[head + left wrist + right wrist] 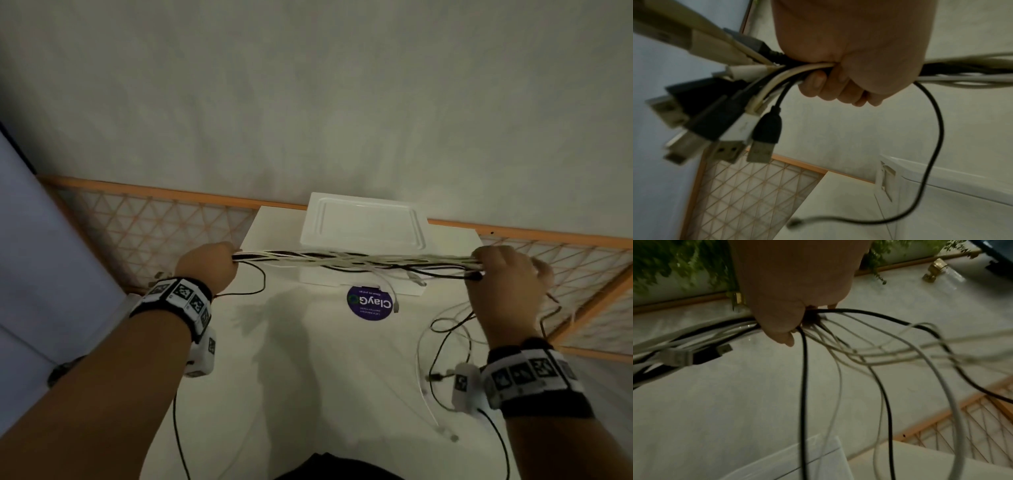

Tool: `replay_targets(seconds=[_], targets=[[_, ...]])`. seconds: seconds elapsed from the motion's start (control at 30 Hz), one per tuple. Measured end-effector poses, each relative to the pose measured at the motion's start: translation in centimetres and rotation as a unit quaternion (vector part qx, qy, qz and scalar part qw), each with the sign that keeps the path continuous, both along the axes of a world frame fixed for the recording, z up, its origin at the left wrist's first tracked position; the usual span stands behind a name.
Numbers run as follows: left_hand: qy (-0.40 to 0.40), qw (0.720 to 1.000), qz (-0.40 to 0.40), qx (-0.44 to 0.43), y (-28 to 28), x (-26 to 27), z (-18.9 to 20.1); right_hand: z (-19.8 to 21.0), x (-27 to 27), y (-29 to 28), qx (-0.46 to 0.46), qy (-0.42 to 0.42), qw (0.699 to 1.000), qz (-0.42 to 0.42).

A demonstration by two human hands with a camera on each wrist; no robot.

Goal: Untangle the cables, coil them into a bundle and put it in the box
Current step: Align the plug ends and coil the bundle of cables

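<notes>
Both hands grip cables stretched taut.

Prob a home: white table, wood lattice rail, houseplants

My cables are a mix of black and off-white. The box and table are white. A round purple sticker carries white lettering. My wristbands show black-and-white square markers.

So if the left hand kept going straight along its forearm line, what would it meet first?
Probably the white box beyond the left hand, which grips the cables; depth is uncertain, so it might pass the box's left side.
</notes>
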State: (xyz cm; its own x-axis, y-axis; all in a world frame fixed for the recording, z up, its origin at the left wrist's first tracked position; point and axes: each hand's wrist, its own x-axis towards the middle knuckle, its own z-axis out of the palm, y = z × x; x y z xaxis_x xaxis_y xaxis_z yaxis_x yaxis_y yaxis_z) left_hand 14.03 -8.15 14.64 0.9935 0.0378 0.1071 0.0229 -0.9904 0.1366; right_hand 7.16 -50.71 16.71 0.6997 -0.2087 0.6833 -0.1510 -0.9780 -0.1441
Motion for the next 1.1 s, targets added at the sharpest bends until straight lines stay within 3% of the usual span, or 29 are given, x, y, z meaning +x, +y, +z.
replay_targets(seconds=[0.03,0.07,0.1,0.17,0.2,0.23,0.33,0.4,0.47,0.53,0.6,0.7,0.87,1.1], targets=[[0.004,1.000,0.005,-0.011,-0.1,0.0,-0.1,0.0,0.2,-0.3,0.009,0.010,1.000,-0.021],[0.011,1.000,0.010,-0.018,-0.3,0.1,-0.2,-0.3,0.4,-0.7,0.019,0.073,0.996,-0.042],[0.021,1.000,0.014,-0.017,-0.5,0.1,-0.2,-0.7,0.6,-0.9,0.025,0.188,0.979,-0.069],[0.042,0.999,0.010,0.003,-1.4,-0.2,-0.4,-1.7,0.9,-0.5,0.031,0.449,0.889,-0.085],[0.051,0.999,0.000,0.019,-2.2,-0.4,-0.5,-2.1,1.0,0.4,0.041,0.533,0.843,-0.058],[0.055,0.998,-0.017,0.036,-3.2,-0.7,-0.5,-2.4,1.2,1.6,0.047,0.566,0.823,-0.014],[0.038,0.995,-0.076,0.059,-6.9,-1.5,-0.6,-2.5,2.0,7.6,0.045,0.474,0.863,0.168],[0.015,0.990,-0.119,0.068,-9.5,-2.3,-0.7,-2.5,2.1,12.2,0.054,0.419,0.864,0.275],[0.000,0.984,-0.154,0.089,-11.4,-2.9,-0.8,-3.2,2.1,15.3,0.068,0.381,0.865,0.320],[0.005,0.982,-0.162,0.098,-12.0,-3.2,-1.0,-4.1,2.0,16.4,0.104,0.342,0.878,0.319],[0.019,0.980,-0.173,0.102,-11.7,-3.4,-1.7,-5.1,1.8,16.4,0.079,0.354,0.879,0.309],[0.034,0.980,-0.176,0.083,-10.9,-3.7,-2.9,-5.6,1.5,16.0,0.052,0.381,0.868,0.315],[0.045,0.984,-0.157,0.068,-9.3,-2.9,-4.2,-6.3,1.0,14.7,0.124,0.436,0.833,0.318],[0.056,0.989,-0.125,0.054,-8.2,-2.3,-4.6,-8.5,1.5,12.7,0.070,0.419,0.865,0.265]])
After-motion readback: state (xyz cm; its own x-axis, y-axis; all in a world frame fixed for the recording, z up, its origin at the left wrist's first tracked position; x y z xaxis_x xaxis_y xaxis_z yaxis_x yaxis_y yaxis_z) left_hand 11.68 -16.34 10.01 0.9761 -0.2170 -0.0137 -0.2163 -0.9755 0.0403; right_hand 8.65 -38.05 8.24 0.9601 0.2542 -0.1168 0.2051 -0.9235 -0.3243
